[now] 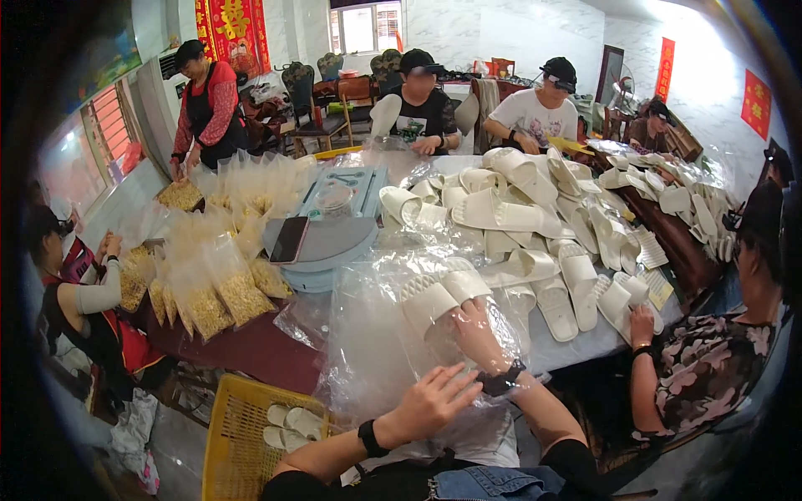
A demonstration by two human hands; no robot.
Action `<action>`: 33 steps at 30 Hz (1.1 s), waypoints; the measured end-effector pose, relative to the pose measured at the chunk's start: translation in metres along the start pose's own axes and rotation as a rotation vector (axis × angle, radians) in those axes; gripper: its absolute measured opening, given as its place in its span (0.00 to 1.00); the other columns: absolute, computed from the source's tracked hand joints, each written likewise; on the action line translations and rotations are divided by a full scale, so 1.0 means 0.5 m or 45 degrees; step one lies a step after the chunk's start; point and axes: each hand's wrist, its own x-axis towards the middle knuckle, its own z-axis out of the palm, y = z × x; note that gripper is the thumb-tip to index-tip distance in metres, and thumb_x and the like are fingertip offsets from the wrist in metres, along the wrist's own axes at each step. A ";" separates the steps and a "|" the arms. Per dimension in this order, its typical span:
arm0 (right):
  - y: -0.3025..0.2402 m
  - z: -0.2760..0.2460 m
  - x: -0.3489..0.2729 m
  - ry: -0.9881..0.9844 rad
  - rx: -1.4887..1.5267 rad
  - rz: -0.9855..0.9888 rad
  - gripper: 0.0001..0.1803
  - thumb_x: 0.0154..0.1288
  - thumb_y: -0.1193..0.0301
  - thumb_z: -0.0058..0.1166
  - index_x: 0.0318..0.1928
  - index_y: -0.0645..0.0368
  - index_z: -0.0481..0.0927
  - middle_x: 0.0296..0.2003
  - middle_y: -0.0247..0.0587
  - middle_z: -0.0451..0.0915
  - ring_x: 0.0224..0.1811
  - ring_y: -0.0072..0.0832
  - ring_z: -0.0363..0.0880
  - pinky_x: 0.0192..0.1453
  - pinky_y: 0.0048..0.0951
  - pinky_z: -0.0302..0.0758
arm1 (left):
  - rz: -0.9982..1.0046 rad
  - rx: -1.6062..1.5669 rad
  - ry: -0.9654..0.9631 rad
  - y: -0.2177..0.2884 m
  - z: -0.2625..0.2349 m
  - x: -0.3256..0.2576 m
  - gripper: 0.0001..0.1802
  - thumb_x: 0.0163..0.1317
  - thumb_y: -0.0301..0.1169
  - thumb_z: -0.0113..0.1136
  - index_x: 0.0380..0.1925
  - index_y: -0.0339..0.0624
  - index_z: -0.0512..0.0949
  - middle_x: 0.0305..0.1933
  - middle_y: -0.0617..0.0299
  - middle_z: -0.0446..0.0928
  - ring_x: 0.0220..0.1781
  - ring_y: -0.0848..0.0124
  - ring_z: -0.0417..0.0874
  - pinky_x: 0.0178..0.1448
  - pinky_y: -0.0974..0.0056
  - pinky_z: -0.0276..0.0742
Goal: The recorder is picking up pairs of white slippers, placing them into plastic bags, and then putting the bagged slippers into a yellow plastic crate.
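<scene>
A pair of cream slippers (pixel 441 302) lies inside a clear plastic bag (pixel 368 334) at the near edge of the table. My right hand (pixel 479 336) reaches into the bag, its fingers curled at the heel end of the pair and gripping it; the fingertips are partly hidden. Next to my right wrist, my left hand (pixel 428 407) is held palm down over the bag's near part. Its fingers are stretched out, with nothing seen in them. Both wrists carry dark bands.
A heap of cream slippers (pixel 501 209) covers the table's right side. Filled clear bags (pixel 238 292) stand at left, beside a grey-blue round-topped container (pixel 334 242) with a phone (pixel 289 240). A yellow basket (pixel 219 434) holds slippers at lower left. Several people sit or stand around; one (pixel 693 367) is close at right.
</scene>
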 end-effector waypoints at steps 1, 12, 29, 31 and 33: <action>0.007 0.011 0.007 -0.113 0.076 0.130 0.11 0.57 0.80 0.53 0.41 0.65 0.80 0.42 0.58 0.77 0.52 0.56 0.73 0.53 0.51 0.74 | -0.013 -0.012 0.003 0.010 0.004 -0.007 0.21 0.61 0.28 0.62 0.55 0.39 0.79 0.60 0.53 0.81 0.64 0.52 0.79 0.62 0.51 0.77; 0.015 0.066 0.079 0.072 0.103 -0.027 0.12 0.54 0.77 0.55 0.41 0.65 0.80 0.42 0.60 0.77 0.53 0.60 0.72 0.63 0.54 0.69 | -0.079 -0.446 -0.315 -0.042 -0.089 -0.111 0.25 0.59 0.39 0.72 0.51 0.38 0.77 0.68 0.48 0.72 0.72 0.50 0.71 0.71 0.46 0.70; -0.033 0.018 0.130 -0.168 0.100 0.039 0.15 0.58 0.74 0.54 0.46 0.63 0.83 0.46 0.59 0.82 0.55 0.58 0.77 0.60 0.52 0.74 | -0.721 0.493 -0.667 -0.184 0.085 -0.120 0.46 0.57 0.64 0.63 0.74 0.63 0.65 0.82 0.52 0.51 0.83 0.46 0.49 0.67 0.18 0.48; -0.017 0.031 0.100 -0.230 0.231 -0.001 0.14 0.60 0.77 0.51 0.46 0.64 0.81 0.46 0.60 0.80 0.57 0.62 0.74 0.61 0.56 0.72 | -0.575 0.438 -0.269 -0.204 0.108 -0.112 0.47 0.61 0.65 0.58 0.73 0.48 0.66 0.81 0.47 0.52 0.82 0.46 0.50 0.64 0.13 0.47; 0.018 0.067 0.078 -0.261 0.171 0.062 0.13 0.60 0.77 0.50 0.46 0.64 0.80 0.45 0.60 0.80 0.55 0.62 0.75 0.62 0.57 0.71 | -0.551 0.443 -0.353 -0.188 0.069 -0.075 0.41 0.62 0.59 0.60 0.68 0.44 0.70 0.80 0.46 0.52 0.81 0.46 0.52 0.66 0.14 0.47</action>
